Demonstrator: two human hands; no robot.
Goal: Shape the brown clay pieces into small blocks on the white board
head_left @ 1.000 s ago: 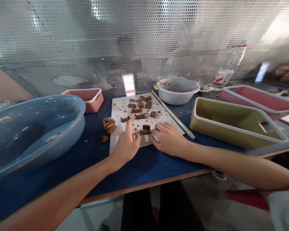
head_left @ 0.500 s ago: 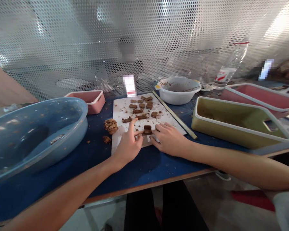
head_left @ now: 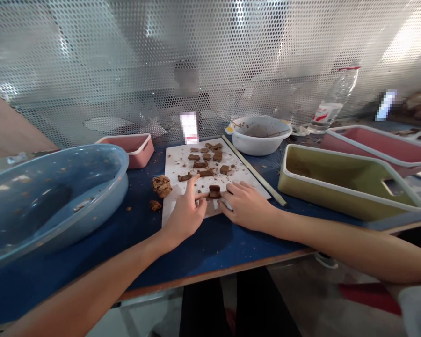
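"Hardly anything has moved since half a second ago: my view has shifted a touch, while my left hand (head_left: pixel 184 214) and right hand (head_left: pixel 247 206) have kept their places."

"Where is the small brown block (head_left: pixel 214 191)?"

"Near the front edge of the white board (head_left: pixel 175 158), between my two hands."

"Are you gripping it?"

"I can't tell. On the left, one finger is stretched forward and another reaches toward the block, with the thumb held in close. On the right, my fingers are loosely bent, their tips near its other side. Any contact is too small to make out."

"And around you?"

"Beyond the block, brown pieces (head_left: pixel 206 173) and crumbs are scattered over the board. To its left, a cracked lump (head_left: pixel 161 186) sits on the blue table (head_left: pixel 224 245), with a blue tub (head_left: pixel 115 196) farther out. To the right, a pale stick (head_left: pixel 254 170) slants along the board's edge, between a white basin (head_left: pixel 259 145) at the back and a green bin (head_left: pixel 323 196)."
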